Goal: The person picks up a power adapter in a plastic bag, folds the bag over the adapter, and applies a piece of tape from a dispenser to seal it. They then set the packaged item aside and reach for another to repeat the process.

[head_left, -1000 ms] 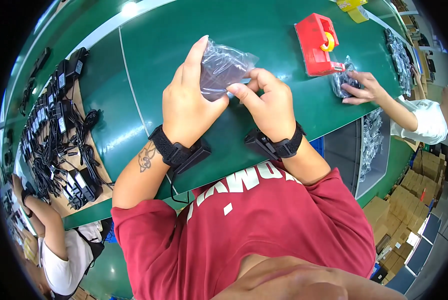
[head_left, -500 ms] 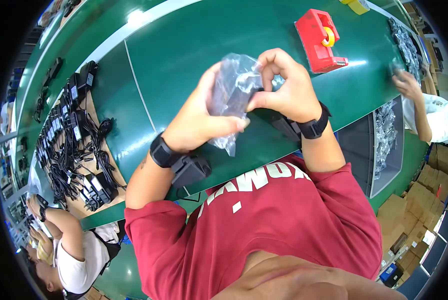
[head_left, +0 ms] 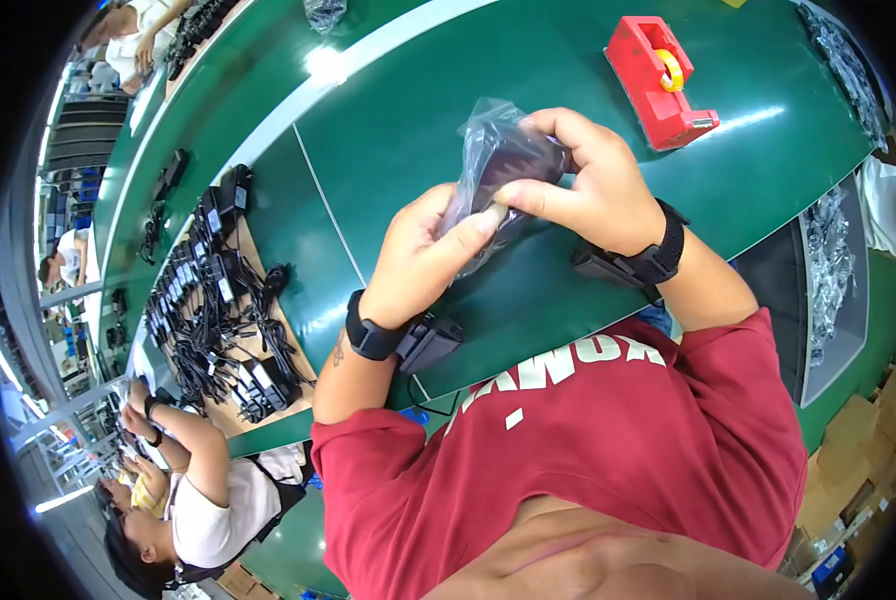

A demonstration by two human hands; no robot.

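Both of my hands hold a clear plastic bag (head_left: pixel 498 150) with a dark object inside, lifted above the green table (head_left: pixel 418 120). My left hand (head_left: pixel 423 255) grips the bag's lower part from below, thumb pressed on the plastic. My right hand (head_left: pixel 593 185) closes over the bag's upper right side, fingers curled round the dark object. Each wrist carries a black band with a small black device. What the dark object is cannot be made out through the crumpled plastic.
A red tape dispenser (head_left: pixel 658 80) with a yellow roll stands at the far right of the table. Many black adapters with cables (head_left: pixel 213 300) lie on a board at the left. A co-worker (head_left: pixel 203 500) sits at the lower left; bagged items fill a tray (head_left: pixel 828 270) at the right.
The bag was pressed low near the table a second ago; both hands have lifted it and turned it, and the right hand now wraps over its top.
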